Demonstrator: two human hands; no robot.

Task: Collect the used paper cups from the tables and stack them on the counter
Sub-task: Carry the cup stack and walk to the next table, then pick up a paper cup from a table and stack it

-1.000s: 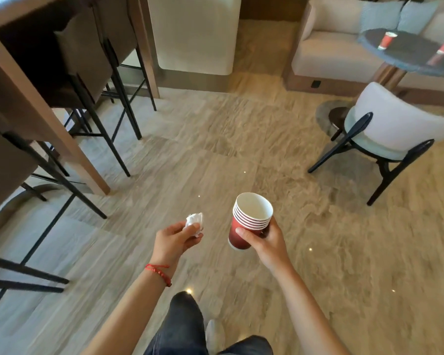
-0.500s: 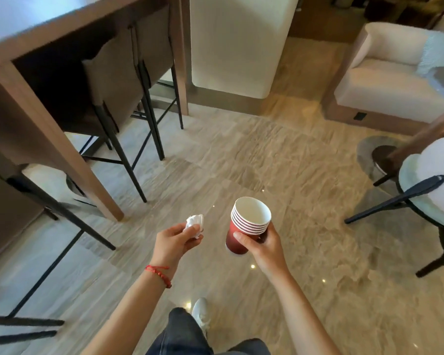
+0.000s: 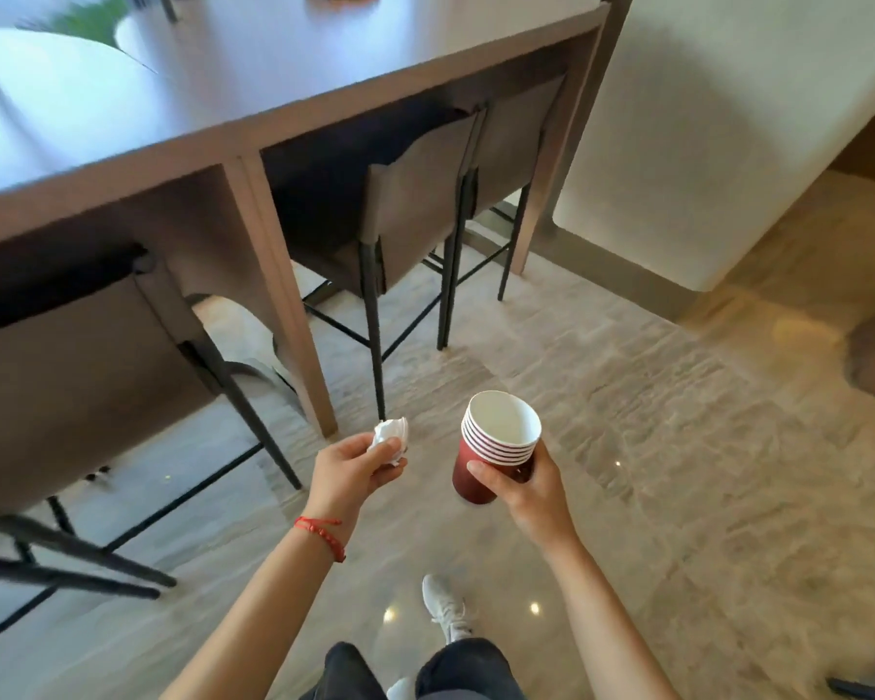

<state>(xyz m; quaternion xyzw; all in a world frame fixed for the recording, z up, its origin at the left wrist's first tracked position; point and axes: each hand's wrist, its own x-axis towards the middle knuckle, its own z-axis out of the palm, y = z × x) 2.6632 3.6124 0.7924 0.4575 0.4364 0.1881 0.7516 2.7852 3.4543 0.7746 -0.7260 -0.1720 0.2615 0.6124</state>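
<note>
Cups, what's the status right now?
Right hand grips nested cup stack. Left hand pinches crumpled napkin. Counter ahead; stools tucked under.

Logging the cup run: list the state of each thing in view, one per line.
Stack of red paper cups: nested, upright, top cup empty, gripped by right hand.
Crumpled white napkin: pinched in left hand.
Counter: nothing set on its near part.
Bar stools: tucked under counter.

Bright daylight, blurred warped edges
</note>
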